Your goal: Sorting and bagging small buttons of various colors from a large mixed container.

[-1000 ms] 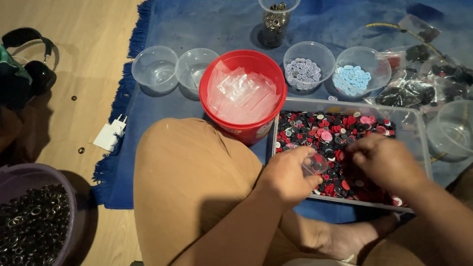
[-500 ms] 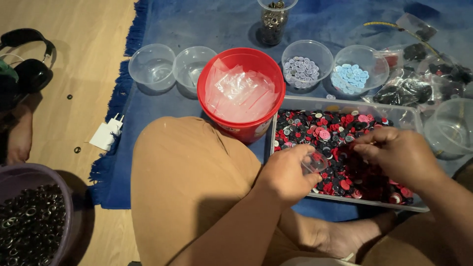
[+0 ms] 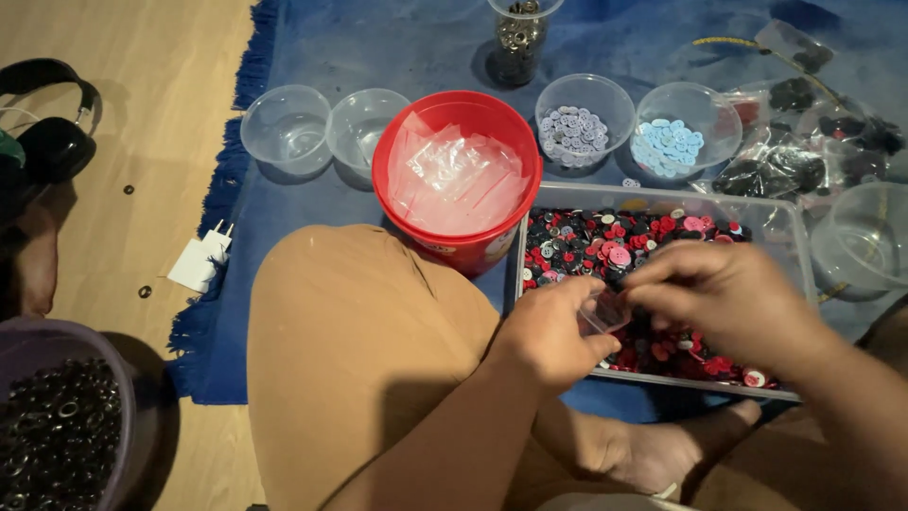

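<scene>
The left hand [image 3: 549, 331] pinches a small clear bag [image 3: 603, 310] between closed fingers, its mouth turned rightward toward the right hand [image 3: 728, 303], whose fingers are closed at the opening (whether on a button, I cannot tell). Both hover over the clear tray [image 3: 794, 248] of red and black buttons [image 3: 615, 241], beside the red bucket [image 3: 454, 180].

Red bucket [image 3: 407, 180], blue fringed rug [image 3: 312, 237], red, black and pink buttons [image 3: 624, 246], tan trousers [image 3: 359, 341].
</scene>
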